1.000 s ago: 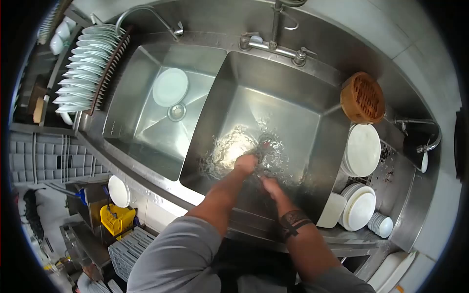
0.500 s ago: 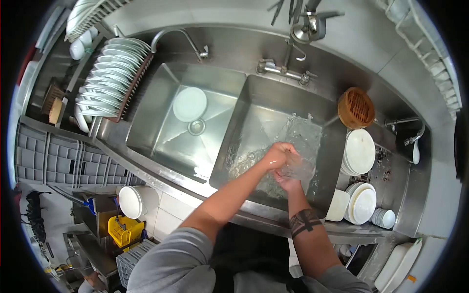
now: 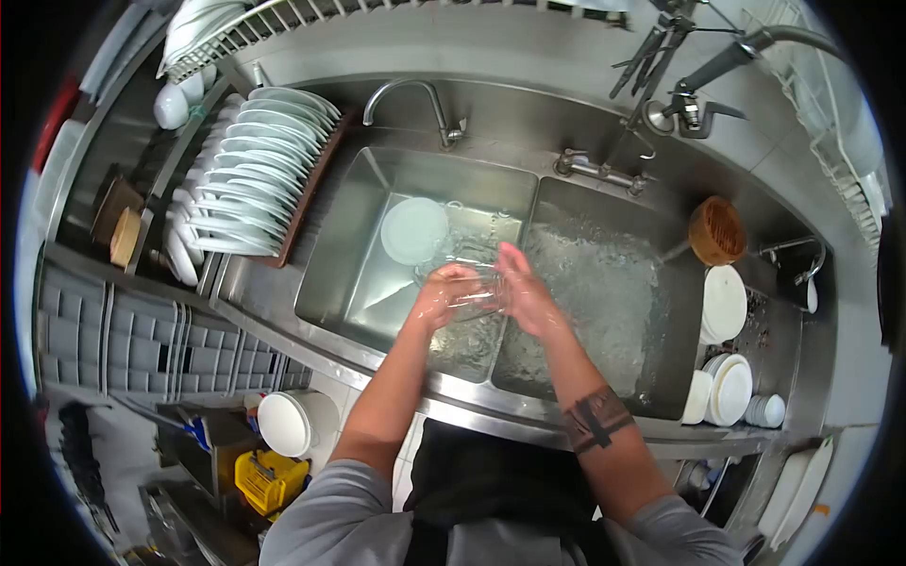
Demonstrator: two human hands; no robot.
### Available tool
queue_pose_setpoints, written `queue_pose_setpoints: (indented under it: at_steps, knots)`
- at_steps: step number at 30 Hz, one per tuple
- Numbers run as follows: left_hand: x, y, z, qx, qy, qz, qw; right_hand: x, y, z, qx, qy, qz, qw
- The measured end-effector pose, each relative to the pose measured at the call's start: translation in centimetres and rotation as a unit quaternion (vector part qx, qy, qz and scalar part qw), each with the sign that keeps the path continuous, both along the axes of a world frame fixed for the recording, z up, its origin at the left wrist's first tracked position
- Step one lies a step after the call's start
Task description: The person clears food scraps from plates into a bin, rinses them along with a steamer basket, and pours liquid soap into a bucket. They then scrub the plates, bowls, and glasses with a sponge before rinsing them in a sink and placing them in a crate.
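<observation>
A clear, see-through container (image 3: 477,286), wet and partly blurred, is held between my two hands above the divider of the double sink. My left hand (image 3: 451,292) grips its left side, fingers curled against it. On the other side my right hand (image 3: 519,288) presses against it with the thumb side up. Splashing water surrounds the container in the left basin (image 3: 349,255). A round white plate or lid (image 3: 415,231) lies in that basin, just beyond my left hand. Rippling water fills the bottom of the right basin (image 3: 590,311).
White plates (image 3: 260,174) stand in a brown rack at the left. Two faucets (image 3: 439,118) (image 3: 604,173) rise behind the sink. At the right are a bamboo steamer (image 3: 717,231), stacked white plates (image 3: 729,390) and small bowls (image 3: 766,410). A white bucket (image 3: 286,424) sits below left.
Both hands have moved left with the clear container, from over the right basin to the divider and left basin. The camera view has shifted, and water now splashes in the left basin.
</observation>
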State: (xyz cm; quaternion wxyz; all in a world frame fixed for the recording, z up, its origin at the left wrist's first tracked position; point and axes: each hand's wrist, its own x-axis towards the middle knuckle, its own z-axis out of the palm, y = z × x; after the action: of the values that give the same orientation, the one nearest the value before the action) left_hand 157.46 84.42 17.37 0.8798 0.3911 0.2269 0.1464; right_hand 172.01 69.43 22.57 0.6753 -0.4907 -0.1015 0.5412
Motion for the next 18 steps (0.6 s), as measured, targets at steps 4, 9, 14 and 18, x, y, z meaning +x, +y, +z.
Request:
queue_pose_setpoints:
  at_steps: [4, 9, 14, 18]
  knots:
    - [-3.9, 8.3, -7.6, 0.153, 0.146, -0.064, 0.975, -4.7, 8.7, -9.4, -0.103, 0.061, 0.051, 0.991]
    - [-6.4, 13.3, -16.6, 0.476, 0.137, -0.108, 0.862, -9.8, 11.8, -22.7, -0.143, 0.183, 0.016, 0.973]
    - [-6.4, 15.7, -31.3, 0.592, 0.242, -0.269, 0.72, -12.7, 13.3, -27.0, -0.2, 0.168, -0.105, 0.96]
    - [-6.9, 15.9, -44.0, 0.825, 0.038, -0.034, 0.562, -13.4, 13.8, -28.9, 0.174, 0.447, -0.158, 0.863]
